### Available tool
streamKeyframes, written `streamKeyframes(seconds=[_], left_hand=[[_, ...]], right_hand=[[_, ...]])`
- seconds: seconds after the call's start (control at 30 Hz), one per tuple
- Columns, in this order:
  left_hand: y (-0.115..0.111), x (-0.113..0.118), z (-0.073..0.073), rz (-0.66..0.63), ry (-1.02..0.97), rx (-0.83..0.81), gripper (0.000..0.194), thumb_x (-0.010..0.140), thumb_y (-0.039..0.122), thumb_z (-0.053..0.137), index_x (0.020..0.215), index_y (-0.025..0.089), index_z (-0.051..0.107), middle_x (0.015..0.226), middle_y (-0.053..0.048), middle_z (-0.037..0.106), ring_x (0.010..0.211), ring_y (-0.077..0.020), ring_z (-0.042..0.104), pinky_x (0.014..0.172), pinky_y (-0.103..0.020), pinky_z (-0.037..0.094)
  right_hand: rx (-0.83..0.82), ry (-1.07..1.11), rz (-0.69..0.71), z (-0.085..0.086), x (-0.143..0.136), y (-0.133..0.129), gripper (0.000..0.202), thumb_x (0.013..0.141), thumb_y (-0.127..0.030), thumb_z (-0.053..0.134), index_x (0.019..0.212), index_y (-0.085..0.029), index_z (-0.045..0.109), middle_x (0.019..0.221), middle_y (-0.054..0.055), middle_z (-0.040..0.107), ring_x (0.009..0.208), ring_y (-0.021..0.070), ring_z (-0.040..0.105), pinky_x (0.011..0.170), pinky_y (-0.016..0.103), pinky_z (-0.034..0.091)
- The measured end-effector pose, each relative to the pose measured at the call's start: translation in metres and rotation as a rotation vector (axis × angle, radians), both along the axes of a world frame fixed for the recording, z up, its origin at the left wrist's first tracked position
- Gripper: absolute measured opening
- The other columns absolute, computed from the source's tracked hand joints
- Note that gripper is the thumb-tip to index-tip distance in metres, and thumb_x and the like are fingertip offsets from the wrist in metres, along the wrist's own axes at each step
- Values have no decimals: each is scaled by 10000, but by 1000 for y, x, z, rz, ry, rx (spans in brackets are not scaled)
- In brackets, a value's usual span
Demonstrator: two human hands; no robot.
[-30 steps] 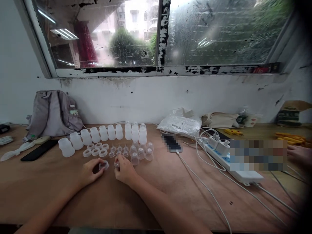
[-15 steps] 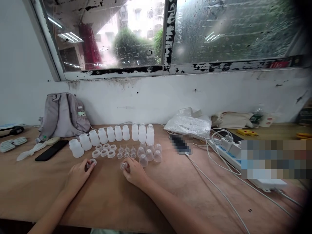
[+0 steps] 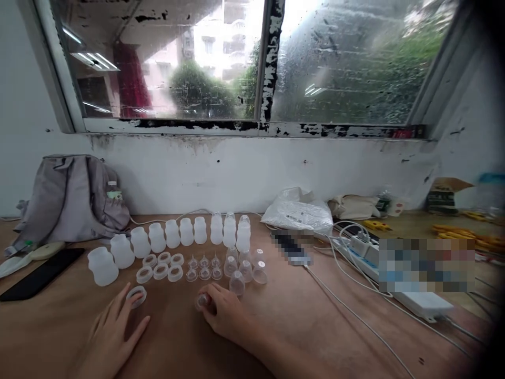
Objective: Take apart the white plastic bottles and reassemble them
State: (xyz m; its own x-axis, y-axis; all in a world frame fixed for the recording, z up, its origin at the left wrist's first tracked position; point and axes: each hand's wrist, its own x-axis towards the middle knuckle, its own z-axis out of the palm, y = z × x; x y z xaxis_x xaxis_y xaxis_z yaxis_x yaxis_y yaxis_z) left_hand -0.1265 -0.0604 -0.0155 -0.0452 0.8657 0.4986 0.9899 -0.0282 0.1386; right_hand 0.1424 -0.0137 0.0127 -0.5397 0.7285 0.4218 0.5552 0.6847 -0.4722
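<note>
My left hand (image 3: 114, 331) has its fingers apart, with a fingertip at a translucent ring (image 3: 136, 297) on the brown tabletop (image 3: 165, 337). My right hand (image 3: 223, 308) pinches a small clear nipple (image 3: 202, 301) low over the table. Beyond my hands lie several loose rings (image 3: 160, 271), several clear nipples (image 3: 204, 272) and several clear domed caps (image 3: 237, 283). A curved row of frosted bottles (image 3: 157, 238) stands behind them. At the row's right end, the bottles (image 3: 230, 231) have clear domed tops.
A grey backpack (image 3: 71, 200) and a black phone (image 3: 43, 273) are at the left. A plastic bag (image 3: 298, 210) lies by the wall. White cables and a power strip (image 3: 418, 302) occupy the right side, near a blurred-out device.
My left fingers have spread from their hold on the ring, which now lies on the table. My right hand still pinches the nipple. The view has shifted.
</note>
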Motion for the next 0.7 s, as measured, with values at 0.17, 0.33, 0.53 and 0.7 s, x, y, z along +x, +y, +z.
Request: streamKeyframes(seconds=[0.17, 0.33, 0.53, 0.7], left_hand=[[18, -12, 0, -290, 199, 172, 385, 730, 468, 504, 1055, 262, 525, 1234, -65, 482, 1066, -249, 495, 819, -379, 424], [34, -17, 12, -564, 306, 284, 357, 742, 410, 534, 1072, 274, 526, 1174, -27, 539, 1025, -216, 520, 822, -326, 435], [45, -33, 13, -703, 154, 316, 234, 761, 280, 548, 992, 243, 547, 941, -16, 614, 873, -158, 574, 760, -251, 462], [45, -33, 29, -660, -47, 314, 129, 800, 262, 478, 912, 222, 528, 808, -18, 587, 727, -132, 573, 640, -222, 470]], right_hand=[[1, 17, -7, 2, -3, -1, 173, 774, -198, 457, 939, -203, 510, 847, 18, 587, 715, 125, 544, 629, 206, 393], [-16, 26, -47, 1, -6, 0, 139, 792, -194, 449, 915, -199, 515, 805, 13, 602, 675, 112, 543, 614, 197, 393], [45, 38, -84, 2, -6, -1, 103, 827, -196, 397, 866, -186, 492, 707, -2, 568, 550, 85, 487, 522, 184, 359], [147, 81, -204, 27, -18, 20, 132, 853, -240, 384, 868, -182, 501, 643, -12, 552, 541, 90, 495, 554, 195, 366]])
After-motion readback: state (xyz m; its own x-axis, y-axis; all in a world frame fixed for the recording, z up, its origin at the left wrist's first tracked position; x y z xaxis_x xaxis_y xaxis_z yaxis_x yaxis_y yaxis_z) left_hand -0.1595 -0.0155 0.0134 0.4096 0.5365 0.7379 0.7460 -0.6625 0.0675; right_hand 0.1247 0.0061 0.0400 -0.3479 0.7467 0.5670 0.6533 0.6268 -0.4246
